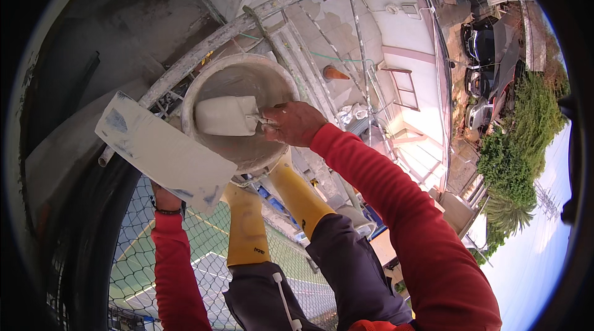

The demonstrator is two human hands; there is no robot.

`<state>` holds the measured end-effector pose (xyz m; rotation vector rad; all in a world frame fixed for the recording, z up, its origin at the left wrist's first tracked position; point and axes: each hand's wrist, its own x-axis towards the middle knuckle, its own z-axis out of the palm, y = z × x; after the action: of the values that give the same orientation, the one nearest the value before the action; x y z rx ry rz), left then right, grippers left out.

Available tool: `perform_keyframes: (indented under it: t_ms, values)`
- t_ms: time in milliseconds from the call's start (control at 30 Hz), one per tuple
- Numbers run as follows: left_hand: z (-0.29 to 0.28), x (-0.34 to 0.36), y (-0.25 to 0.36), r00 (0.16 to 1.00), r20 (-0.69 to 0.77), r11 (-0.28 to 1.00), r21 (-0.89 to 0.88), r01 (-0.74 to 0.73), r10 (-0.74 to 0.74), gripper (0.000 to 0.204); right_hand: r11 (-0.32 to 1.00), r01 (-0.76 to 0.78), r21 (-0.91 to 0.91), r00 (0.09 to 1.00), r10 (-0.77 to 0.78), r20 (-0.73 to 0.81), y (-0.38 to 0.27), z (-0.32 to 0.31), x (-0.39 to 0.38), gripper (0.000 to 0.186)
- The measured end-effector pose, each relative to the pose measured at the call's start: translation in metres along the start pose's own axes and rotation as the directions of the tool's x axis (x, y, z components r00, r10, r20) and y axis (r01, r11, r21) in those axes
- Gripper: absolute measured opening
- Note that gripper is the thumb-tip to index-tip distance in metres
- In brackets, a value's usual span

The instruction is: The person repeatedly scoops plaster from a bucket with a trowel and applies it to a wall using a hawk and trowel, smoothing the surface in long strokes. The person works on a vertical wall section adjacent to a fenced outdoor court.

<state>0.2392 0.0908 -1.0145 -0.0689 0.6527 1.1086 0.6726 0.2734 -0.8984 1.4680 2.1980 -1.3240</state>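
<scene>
In my right hand (296, 124) is the handle of a bucket trowel (226, 116), my fingers wrapped round it. Its broad blade is coated in off-white plaster and lies over the inside of a round bucket (189, 105). Wet-looking grey plaster (247, 150) lines the bucket. My left hand (166, 197) is closed under a long rectangular plastering trowel (167, 151), whose handle and my fingers are mostly hidden. The plastering trowel's upper face carries a pale layer of plaster, with bluish bare patches at its ends. It overlaps the bucket's left rim.
My yellow boots (246, 226) stand just below the bucket. Scaffold pipes (204, 46) run behind it. Chain-link netting (210, 275) hangs over a green court far below. An orange cone (336, 73) and parked cars (479, 83) appear to the right.
</scene>
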Motion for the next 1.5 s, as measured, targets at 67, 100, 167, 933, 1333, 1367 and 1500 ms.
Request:
perform_keyframes:
  t_ms: [67, 100, 167, 933, 1333, 1367, 1500]
  values:
    - [-0.003, -0.015, -0.002, 0.990, -0.074, 0.993, 0.032, -0.116, 0.118, 0.047, 0.998, 0.052, 0.040, 0.999, -0.052, -0.017, -0.007, -0.005, -0.001, 0.036]
    - [-0.002, -0.023, -0.002, 0.966, -0.204, 0.984, 0.103, -0.143, 0.162, 0.044, 0.997, 0.059, 0.051, 0.998, -0.058, -0.007, -0.009, -0.008, -0.002, 0.036]
    - [0.003, -0.034, -0.006, 0.963, -0.139, 0.955, 0.224, -0.196, 0.230, 0.042, 0.996, 0.089, 0.012, 0.995, -0.088, -0.047, -0.014, -0.010, -0.008, 0.036]
    - [0.197, 0.012, -0.148, 0.974, 0.220, 0.899, -0.435, 0.044, 0.058, 0.061, 0.958, -0.161, 0.239, 0.910, 0.238, -0.341, -0.235, -0.014, -0.192, 0.027]
    - [0.206, 0.006, -0.096, 0.913, 0.353, 0.802, -0.595, 0.051, 0.204, 0.059, 0.947, 0.052, 0.317, 0.847, 0.127, -0.516, -0.192, -0.043, -0.230, 0.044]
    - [0.205, 0.002, -0.090, 0.911, 0.343, 0.814, -0.581, 0.013, 0.230, 0.058, 0.901, 0.031, 0.432, 0.850, 0.203, -0.486, -0.175, -0.045, -0.218, 0.042]
    - [0.204, -0.023, -0.067, 0.881, 0.252, 0.916, -0.138, -0.376, 0.400, 0.057, 0.929, -0.038, 0.368, 0.954, 0.143, -0.262, -0.106, -0.022, -0.137, 0.034]
